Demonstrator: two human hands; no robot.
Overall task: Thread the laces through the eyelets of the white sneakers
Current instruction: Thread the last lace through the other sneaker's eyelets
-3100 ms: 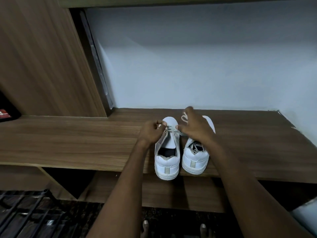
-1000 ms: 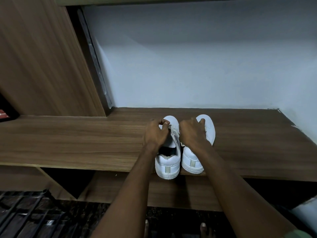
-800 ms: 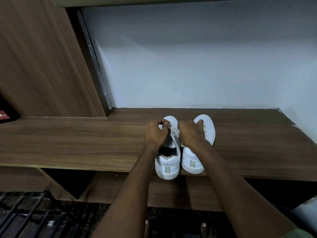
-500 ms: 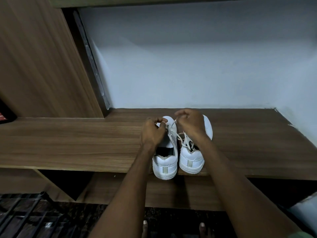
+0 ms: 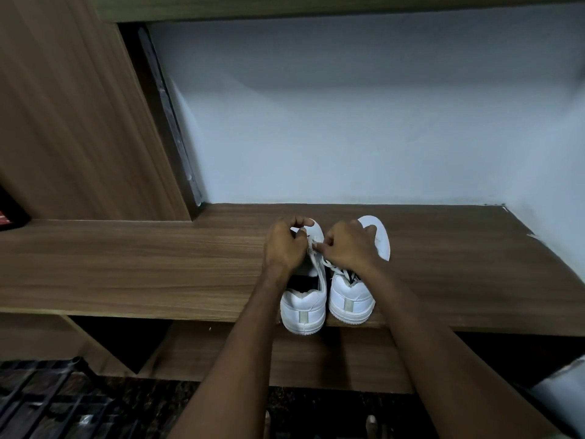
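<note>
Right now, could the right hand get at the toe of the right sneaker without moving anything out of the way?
Probably yes. The right hand is already over the right sneaker, busy pinching the lace, and the toe just beyond its fingers is uncovered. It would likely have to drop the lace first.

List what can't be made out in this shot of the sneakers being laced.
- Left sneaker eyelets, head view: covered by the left hand and right hand.
- Lace path: too small and blurred.
- Right sneaker lacing: mostly under the right wrist.
</note>
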